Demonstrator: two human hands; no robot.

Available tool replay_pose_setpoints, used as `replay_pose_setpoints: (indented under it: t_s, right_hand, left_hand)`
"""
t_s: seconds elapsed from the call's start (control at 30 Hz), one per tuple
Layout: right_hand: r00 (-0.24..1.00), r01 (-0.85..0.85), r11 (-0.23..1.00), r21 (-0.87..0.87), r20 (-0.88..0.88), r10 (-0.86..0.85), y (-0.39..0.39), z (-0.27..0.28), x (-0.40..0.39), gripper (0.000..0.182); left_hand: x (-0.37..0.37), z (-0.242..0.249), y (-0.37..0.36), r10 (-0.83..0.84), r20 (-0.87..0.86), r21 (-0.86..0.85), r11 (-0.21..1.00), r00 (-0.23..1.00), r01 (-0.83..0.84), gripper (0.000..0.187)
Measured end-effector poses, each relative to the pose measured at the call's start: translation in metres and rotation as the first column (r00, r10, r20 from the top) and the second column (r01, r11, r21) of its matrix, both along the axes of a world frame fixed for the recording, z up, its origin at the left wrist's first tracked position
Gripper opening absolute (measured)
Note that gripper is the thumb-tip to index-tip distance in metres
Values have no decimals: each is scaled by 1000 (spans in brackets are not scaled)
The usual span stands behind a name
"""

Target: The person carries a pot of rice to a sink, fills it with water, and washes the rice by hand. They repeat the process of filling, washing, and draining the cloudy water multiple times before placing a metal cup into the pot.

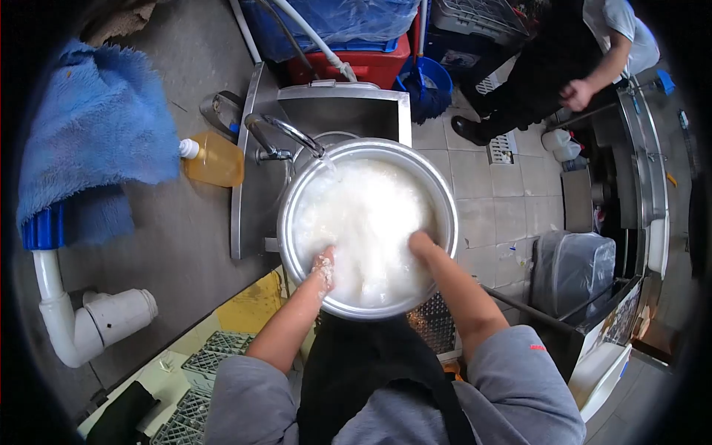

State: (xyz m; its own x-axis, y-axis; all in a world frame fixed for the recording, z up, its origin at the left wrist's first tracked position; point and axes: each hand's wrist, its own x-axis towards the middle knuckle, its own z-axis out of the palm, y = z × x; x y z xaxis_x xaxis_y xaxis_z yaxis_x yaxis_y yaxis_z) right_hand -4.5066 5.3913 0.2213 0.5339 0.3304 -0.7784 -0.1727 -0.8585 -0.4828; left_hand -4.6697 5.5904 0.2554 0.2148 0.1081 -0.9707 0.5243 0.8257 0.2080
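1. Left hand [325, 267], right hand [420, 242]: dipped in cloudy water [371, 200]; spread or grip hidden, cannot tell.
2. Round metal pot [448, 200]: holds the water, at sink [404, 119], under running faucet [293, 133].
3. Amber bottle [215, 159]: beside sink, near blue cloth [104, 119].
4. Person [545, 70]: standing, upper right.

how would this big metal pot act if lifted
Probably heavy: the pot holds cloudy liquid deep enough to hide most of the right hand. It would likely slosh if tipped, and the smooth metal rim may be slippery.
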Motion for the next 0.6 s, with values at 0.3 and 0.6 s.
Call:
replay_pose_setpoints:
  t_s: [0.3, 0.6]
  right_hand:
    - [375, 844, 524, 113, -823, -426, 31, 13, -64, 34]
    - [915, 261, 933, 247, 243, -320, 90, 80, -18, 44]
  left_hand:
    - [25, 18, -57, 127, 299, -112, 989, 946, -98, 51]
    - [40, -13, -4, 82, 321, 160, 977, 944, -139, 59]
